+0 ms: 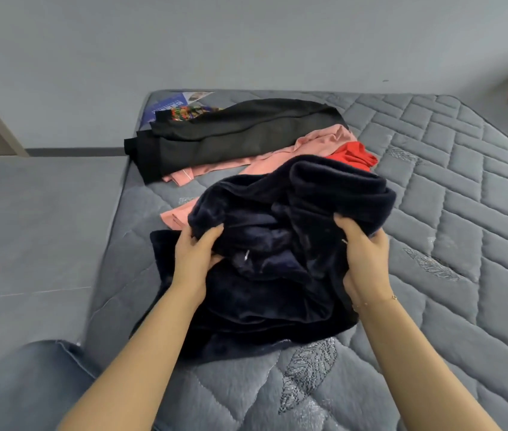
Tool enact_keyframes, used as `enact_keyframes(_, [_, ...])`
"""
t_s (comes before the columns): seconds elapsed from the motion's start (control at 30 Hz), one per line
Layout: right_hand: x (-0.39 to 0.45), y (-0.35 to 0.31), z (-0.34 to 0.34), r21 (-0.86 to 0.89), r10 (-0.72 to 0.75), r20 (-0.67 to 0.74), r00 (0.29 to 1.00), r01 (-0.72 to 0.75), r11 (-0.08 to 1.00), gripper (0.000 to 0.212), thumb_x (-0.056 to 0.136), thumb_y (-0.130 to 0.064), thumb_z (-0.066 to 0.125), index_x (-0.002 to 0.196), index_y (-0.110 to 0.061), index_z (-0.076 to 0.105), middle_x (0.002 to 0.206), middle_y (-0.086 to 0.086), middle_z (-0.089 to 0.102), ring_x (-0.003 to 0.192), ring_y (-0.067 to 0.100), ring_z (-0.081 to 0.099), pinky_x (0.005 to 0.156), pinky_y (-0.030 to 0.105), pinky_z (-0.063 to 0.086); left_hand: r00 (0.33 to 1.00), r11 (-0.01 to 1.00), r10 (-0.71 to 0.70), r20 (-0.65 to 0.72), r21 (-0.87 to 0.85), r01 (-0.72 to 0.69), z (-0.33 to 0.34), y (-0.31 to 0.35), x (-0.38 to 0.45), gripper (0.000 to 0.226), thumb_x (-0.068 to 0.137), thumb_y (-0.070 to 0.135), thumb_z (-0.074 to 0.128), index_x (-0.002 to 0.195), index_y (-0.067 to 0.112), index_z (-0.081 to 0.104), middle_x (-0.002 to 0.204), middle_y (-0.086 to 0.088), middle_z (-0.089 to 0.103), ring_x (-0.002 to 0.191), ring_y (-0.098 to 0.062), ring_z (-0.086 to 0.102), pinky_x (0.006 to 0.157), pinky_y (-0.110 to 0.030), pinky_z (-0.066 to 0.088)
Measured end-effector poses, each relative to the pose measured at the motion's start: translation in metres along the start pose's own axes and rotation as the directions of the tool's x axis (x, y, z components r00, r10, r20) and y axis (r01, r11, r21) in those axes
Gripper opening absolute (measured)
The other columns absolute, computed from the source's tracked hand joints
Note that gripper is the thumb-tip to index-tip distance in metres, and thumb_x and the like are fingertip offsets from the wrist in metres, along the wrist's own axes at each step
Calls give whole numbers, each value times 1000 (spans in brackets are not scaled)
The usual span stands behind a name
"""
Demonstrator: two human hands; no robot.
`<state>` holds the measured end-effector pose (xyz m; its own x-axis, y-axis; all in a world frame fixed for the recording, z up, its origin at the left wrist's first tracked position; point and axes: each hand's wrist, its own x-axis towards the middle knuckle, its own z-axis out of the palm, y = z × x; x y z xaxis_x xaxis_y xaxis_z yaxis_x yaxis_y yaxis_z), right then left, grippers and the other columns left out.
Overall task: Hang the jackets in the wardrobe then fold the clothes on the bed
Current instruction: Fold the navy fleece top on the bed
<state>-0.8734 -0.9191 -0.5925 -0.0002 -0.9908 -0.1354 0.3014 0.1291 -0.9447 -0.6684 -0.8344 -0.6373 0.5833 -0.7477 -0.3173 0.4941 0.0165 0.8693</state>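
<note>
Left hand [195, 255] and right hand [363, 253], each grip pinching a bunched fold of the dark navy plush fleece garment [277, 244], whose lower part lies on the grey quilted mattress of the bed [452, 213]. Beyond it lie a salmon-pink cloth [318, 144], a red cloth [354, 155] and a long black garment [234, 135].
</note>
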Motion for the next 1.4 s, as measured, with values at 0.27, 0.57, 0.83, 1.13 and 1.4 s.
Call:
enact_keyframes(0.27, [-61, 41, 46, -458, -162, 690, 706, 599, 657, 44, 76, -29, 80, 115, -29, 59, 121, -13, 65, 120, 5, 56, 103, 34, 43, 990, 990, -132, 54, -51, 135, -69, -2, -56, 24, 94, 21, 57, 113, 15, 70, 111, -9, 73, 98, -23, 72, 74, -30, 60])
enact_keyframes(0.57, [-64, 37, 46, -519, 399, 837, 374, 774, 362, 79, 83, -10, 57, 153, -25, 26, 163, -10, 2, 151, 13, -8, 123, 40, -7, 965, 960, -261, -26, 93, 262, -85, 20, -40, 78, 63, 63, 79, 127, 28, 51, 118, 1, 67, 103, -22, 68, 75, -39, 58])
enact_keyframes(0.83, [-55, 24, 44, -522, 106, 826, 553, 681, 513, 56, 85, -4, 60, 139, -17, 52, 152, -5, 39, 144, 9, 29, 122, 44, 16, 999, 951, -16, -36, 309, 26, -72, 16, -37, 13, 73, 22, 80, 84, 19, 76, 84, -4, 77, 81, -23, 74, 62, -27, 56])
enact_keyframes(1.13, [-61, 100, 47, -327, 330, 852, 407, 905, -272, 105, 70, -87, 45, 152, -47, -8, 163, -7, -15, 149, 26, -19, 110, 68, -12, 960, 864, -140, -243, 444, 238, -146, -15, -40, 40, 79, 60, 70, 101, 26, 69, 100, 3, 74, 100, -18, 68, 86, -36, 54])
enact_keyframes(1.4, [-65, 92, 45, -362, 315, 832, 457, 877, -315, 110, 73, -77, 55, 152, -42, -13, 162, -5, -20, 148, 26, -21, 111, 67, -10, 861, 835, -508, 19, 255, 487, -150, -7, -43, 87, 56, 67, 83, 128, 24, 56, 113, 3, 71, 107, -19, 65, 95, -38, 52])
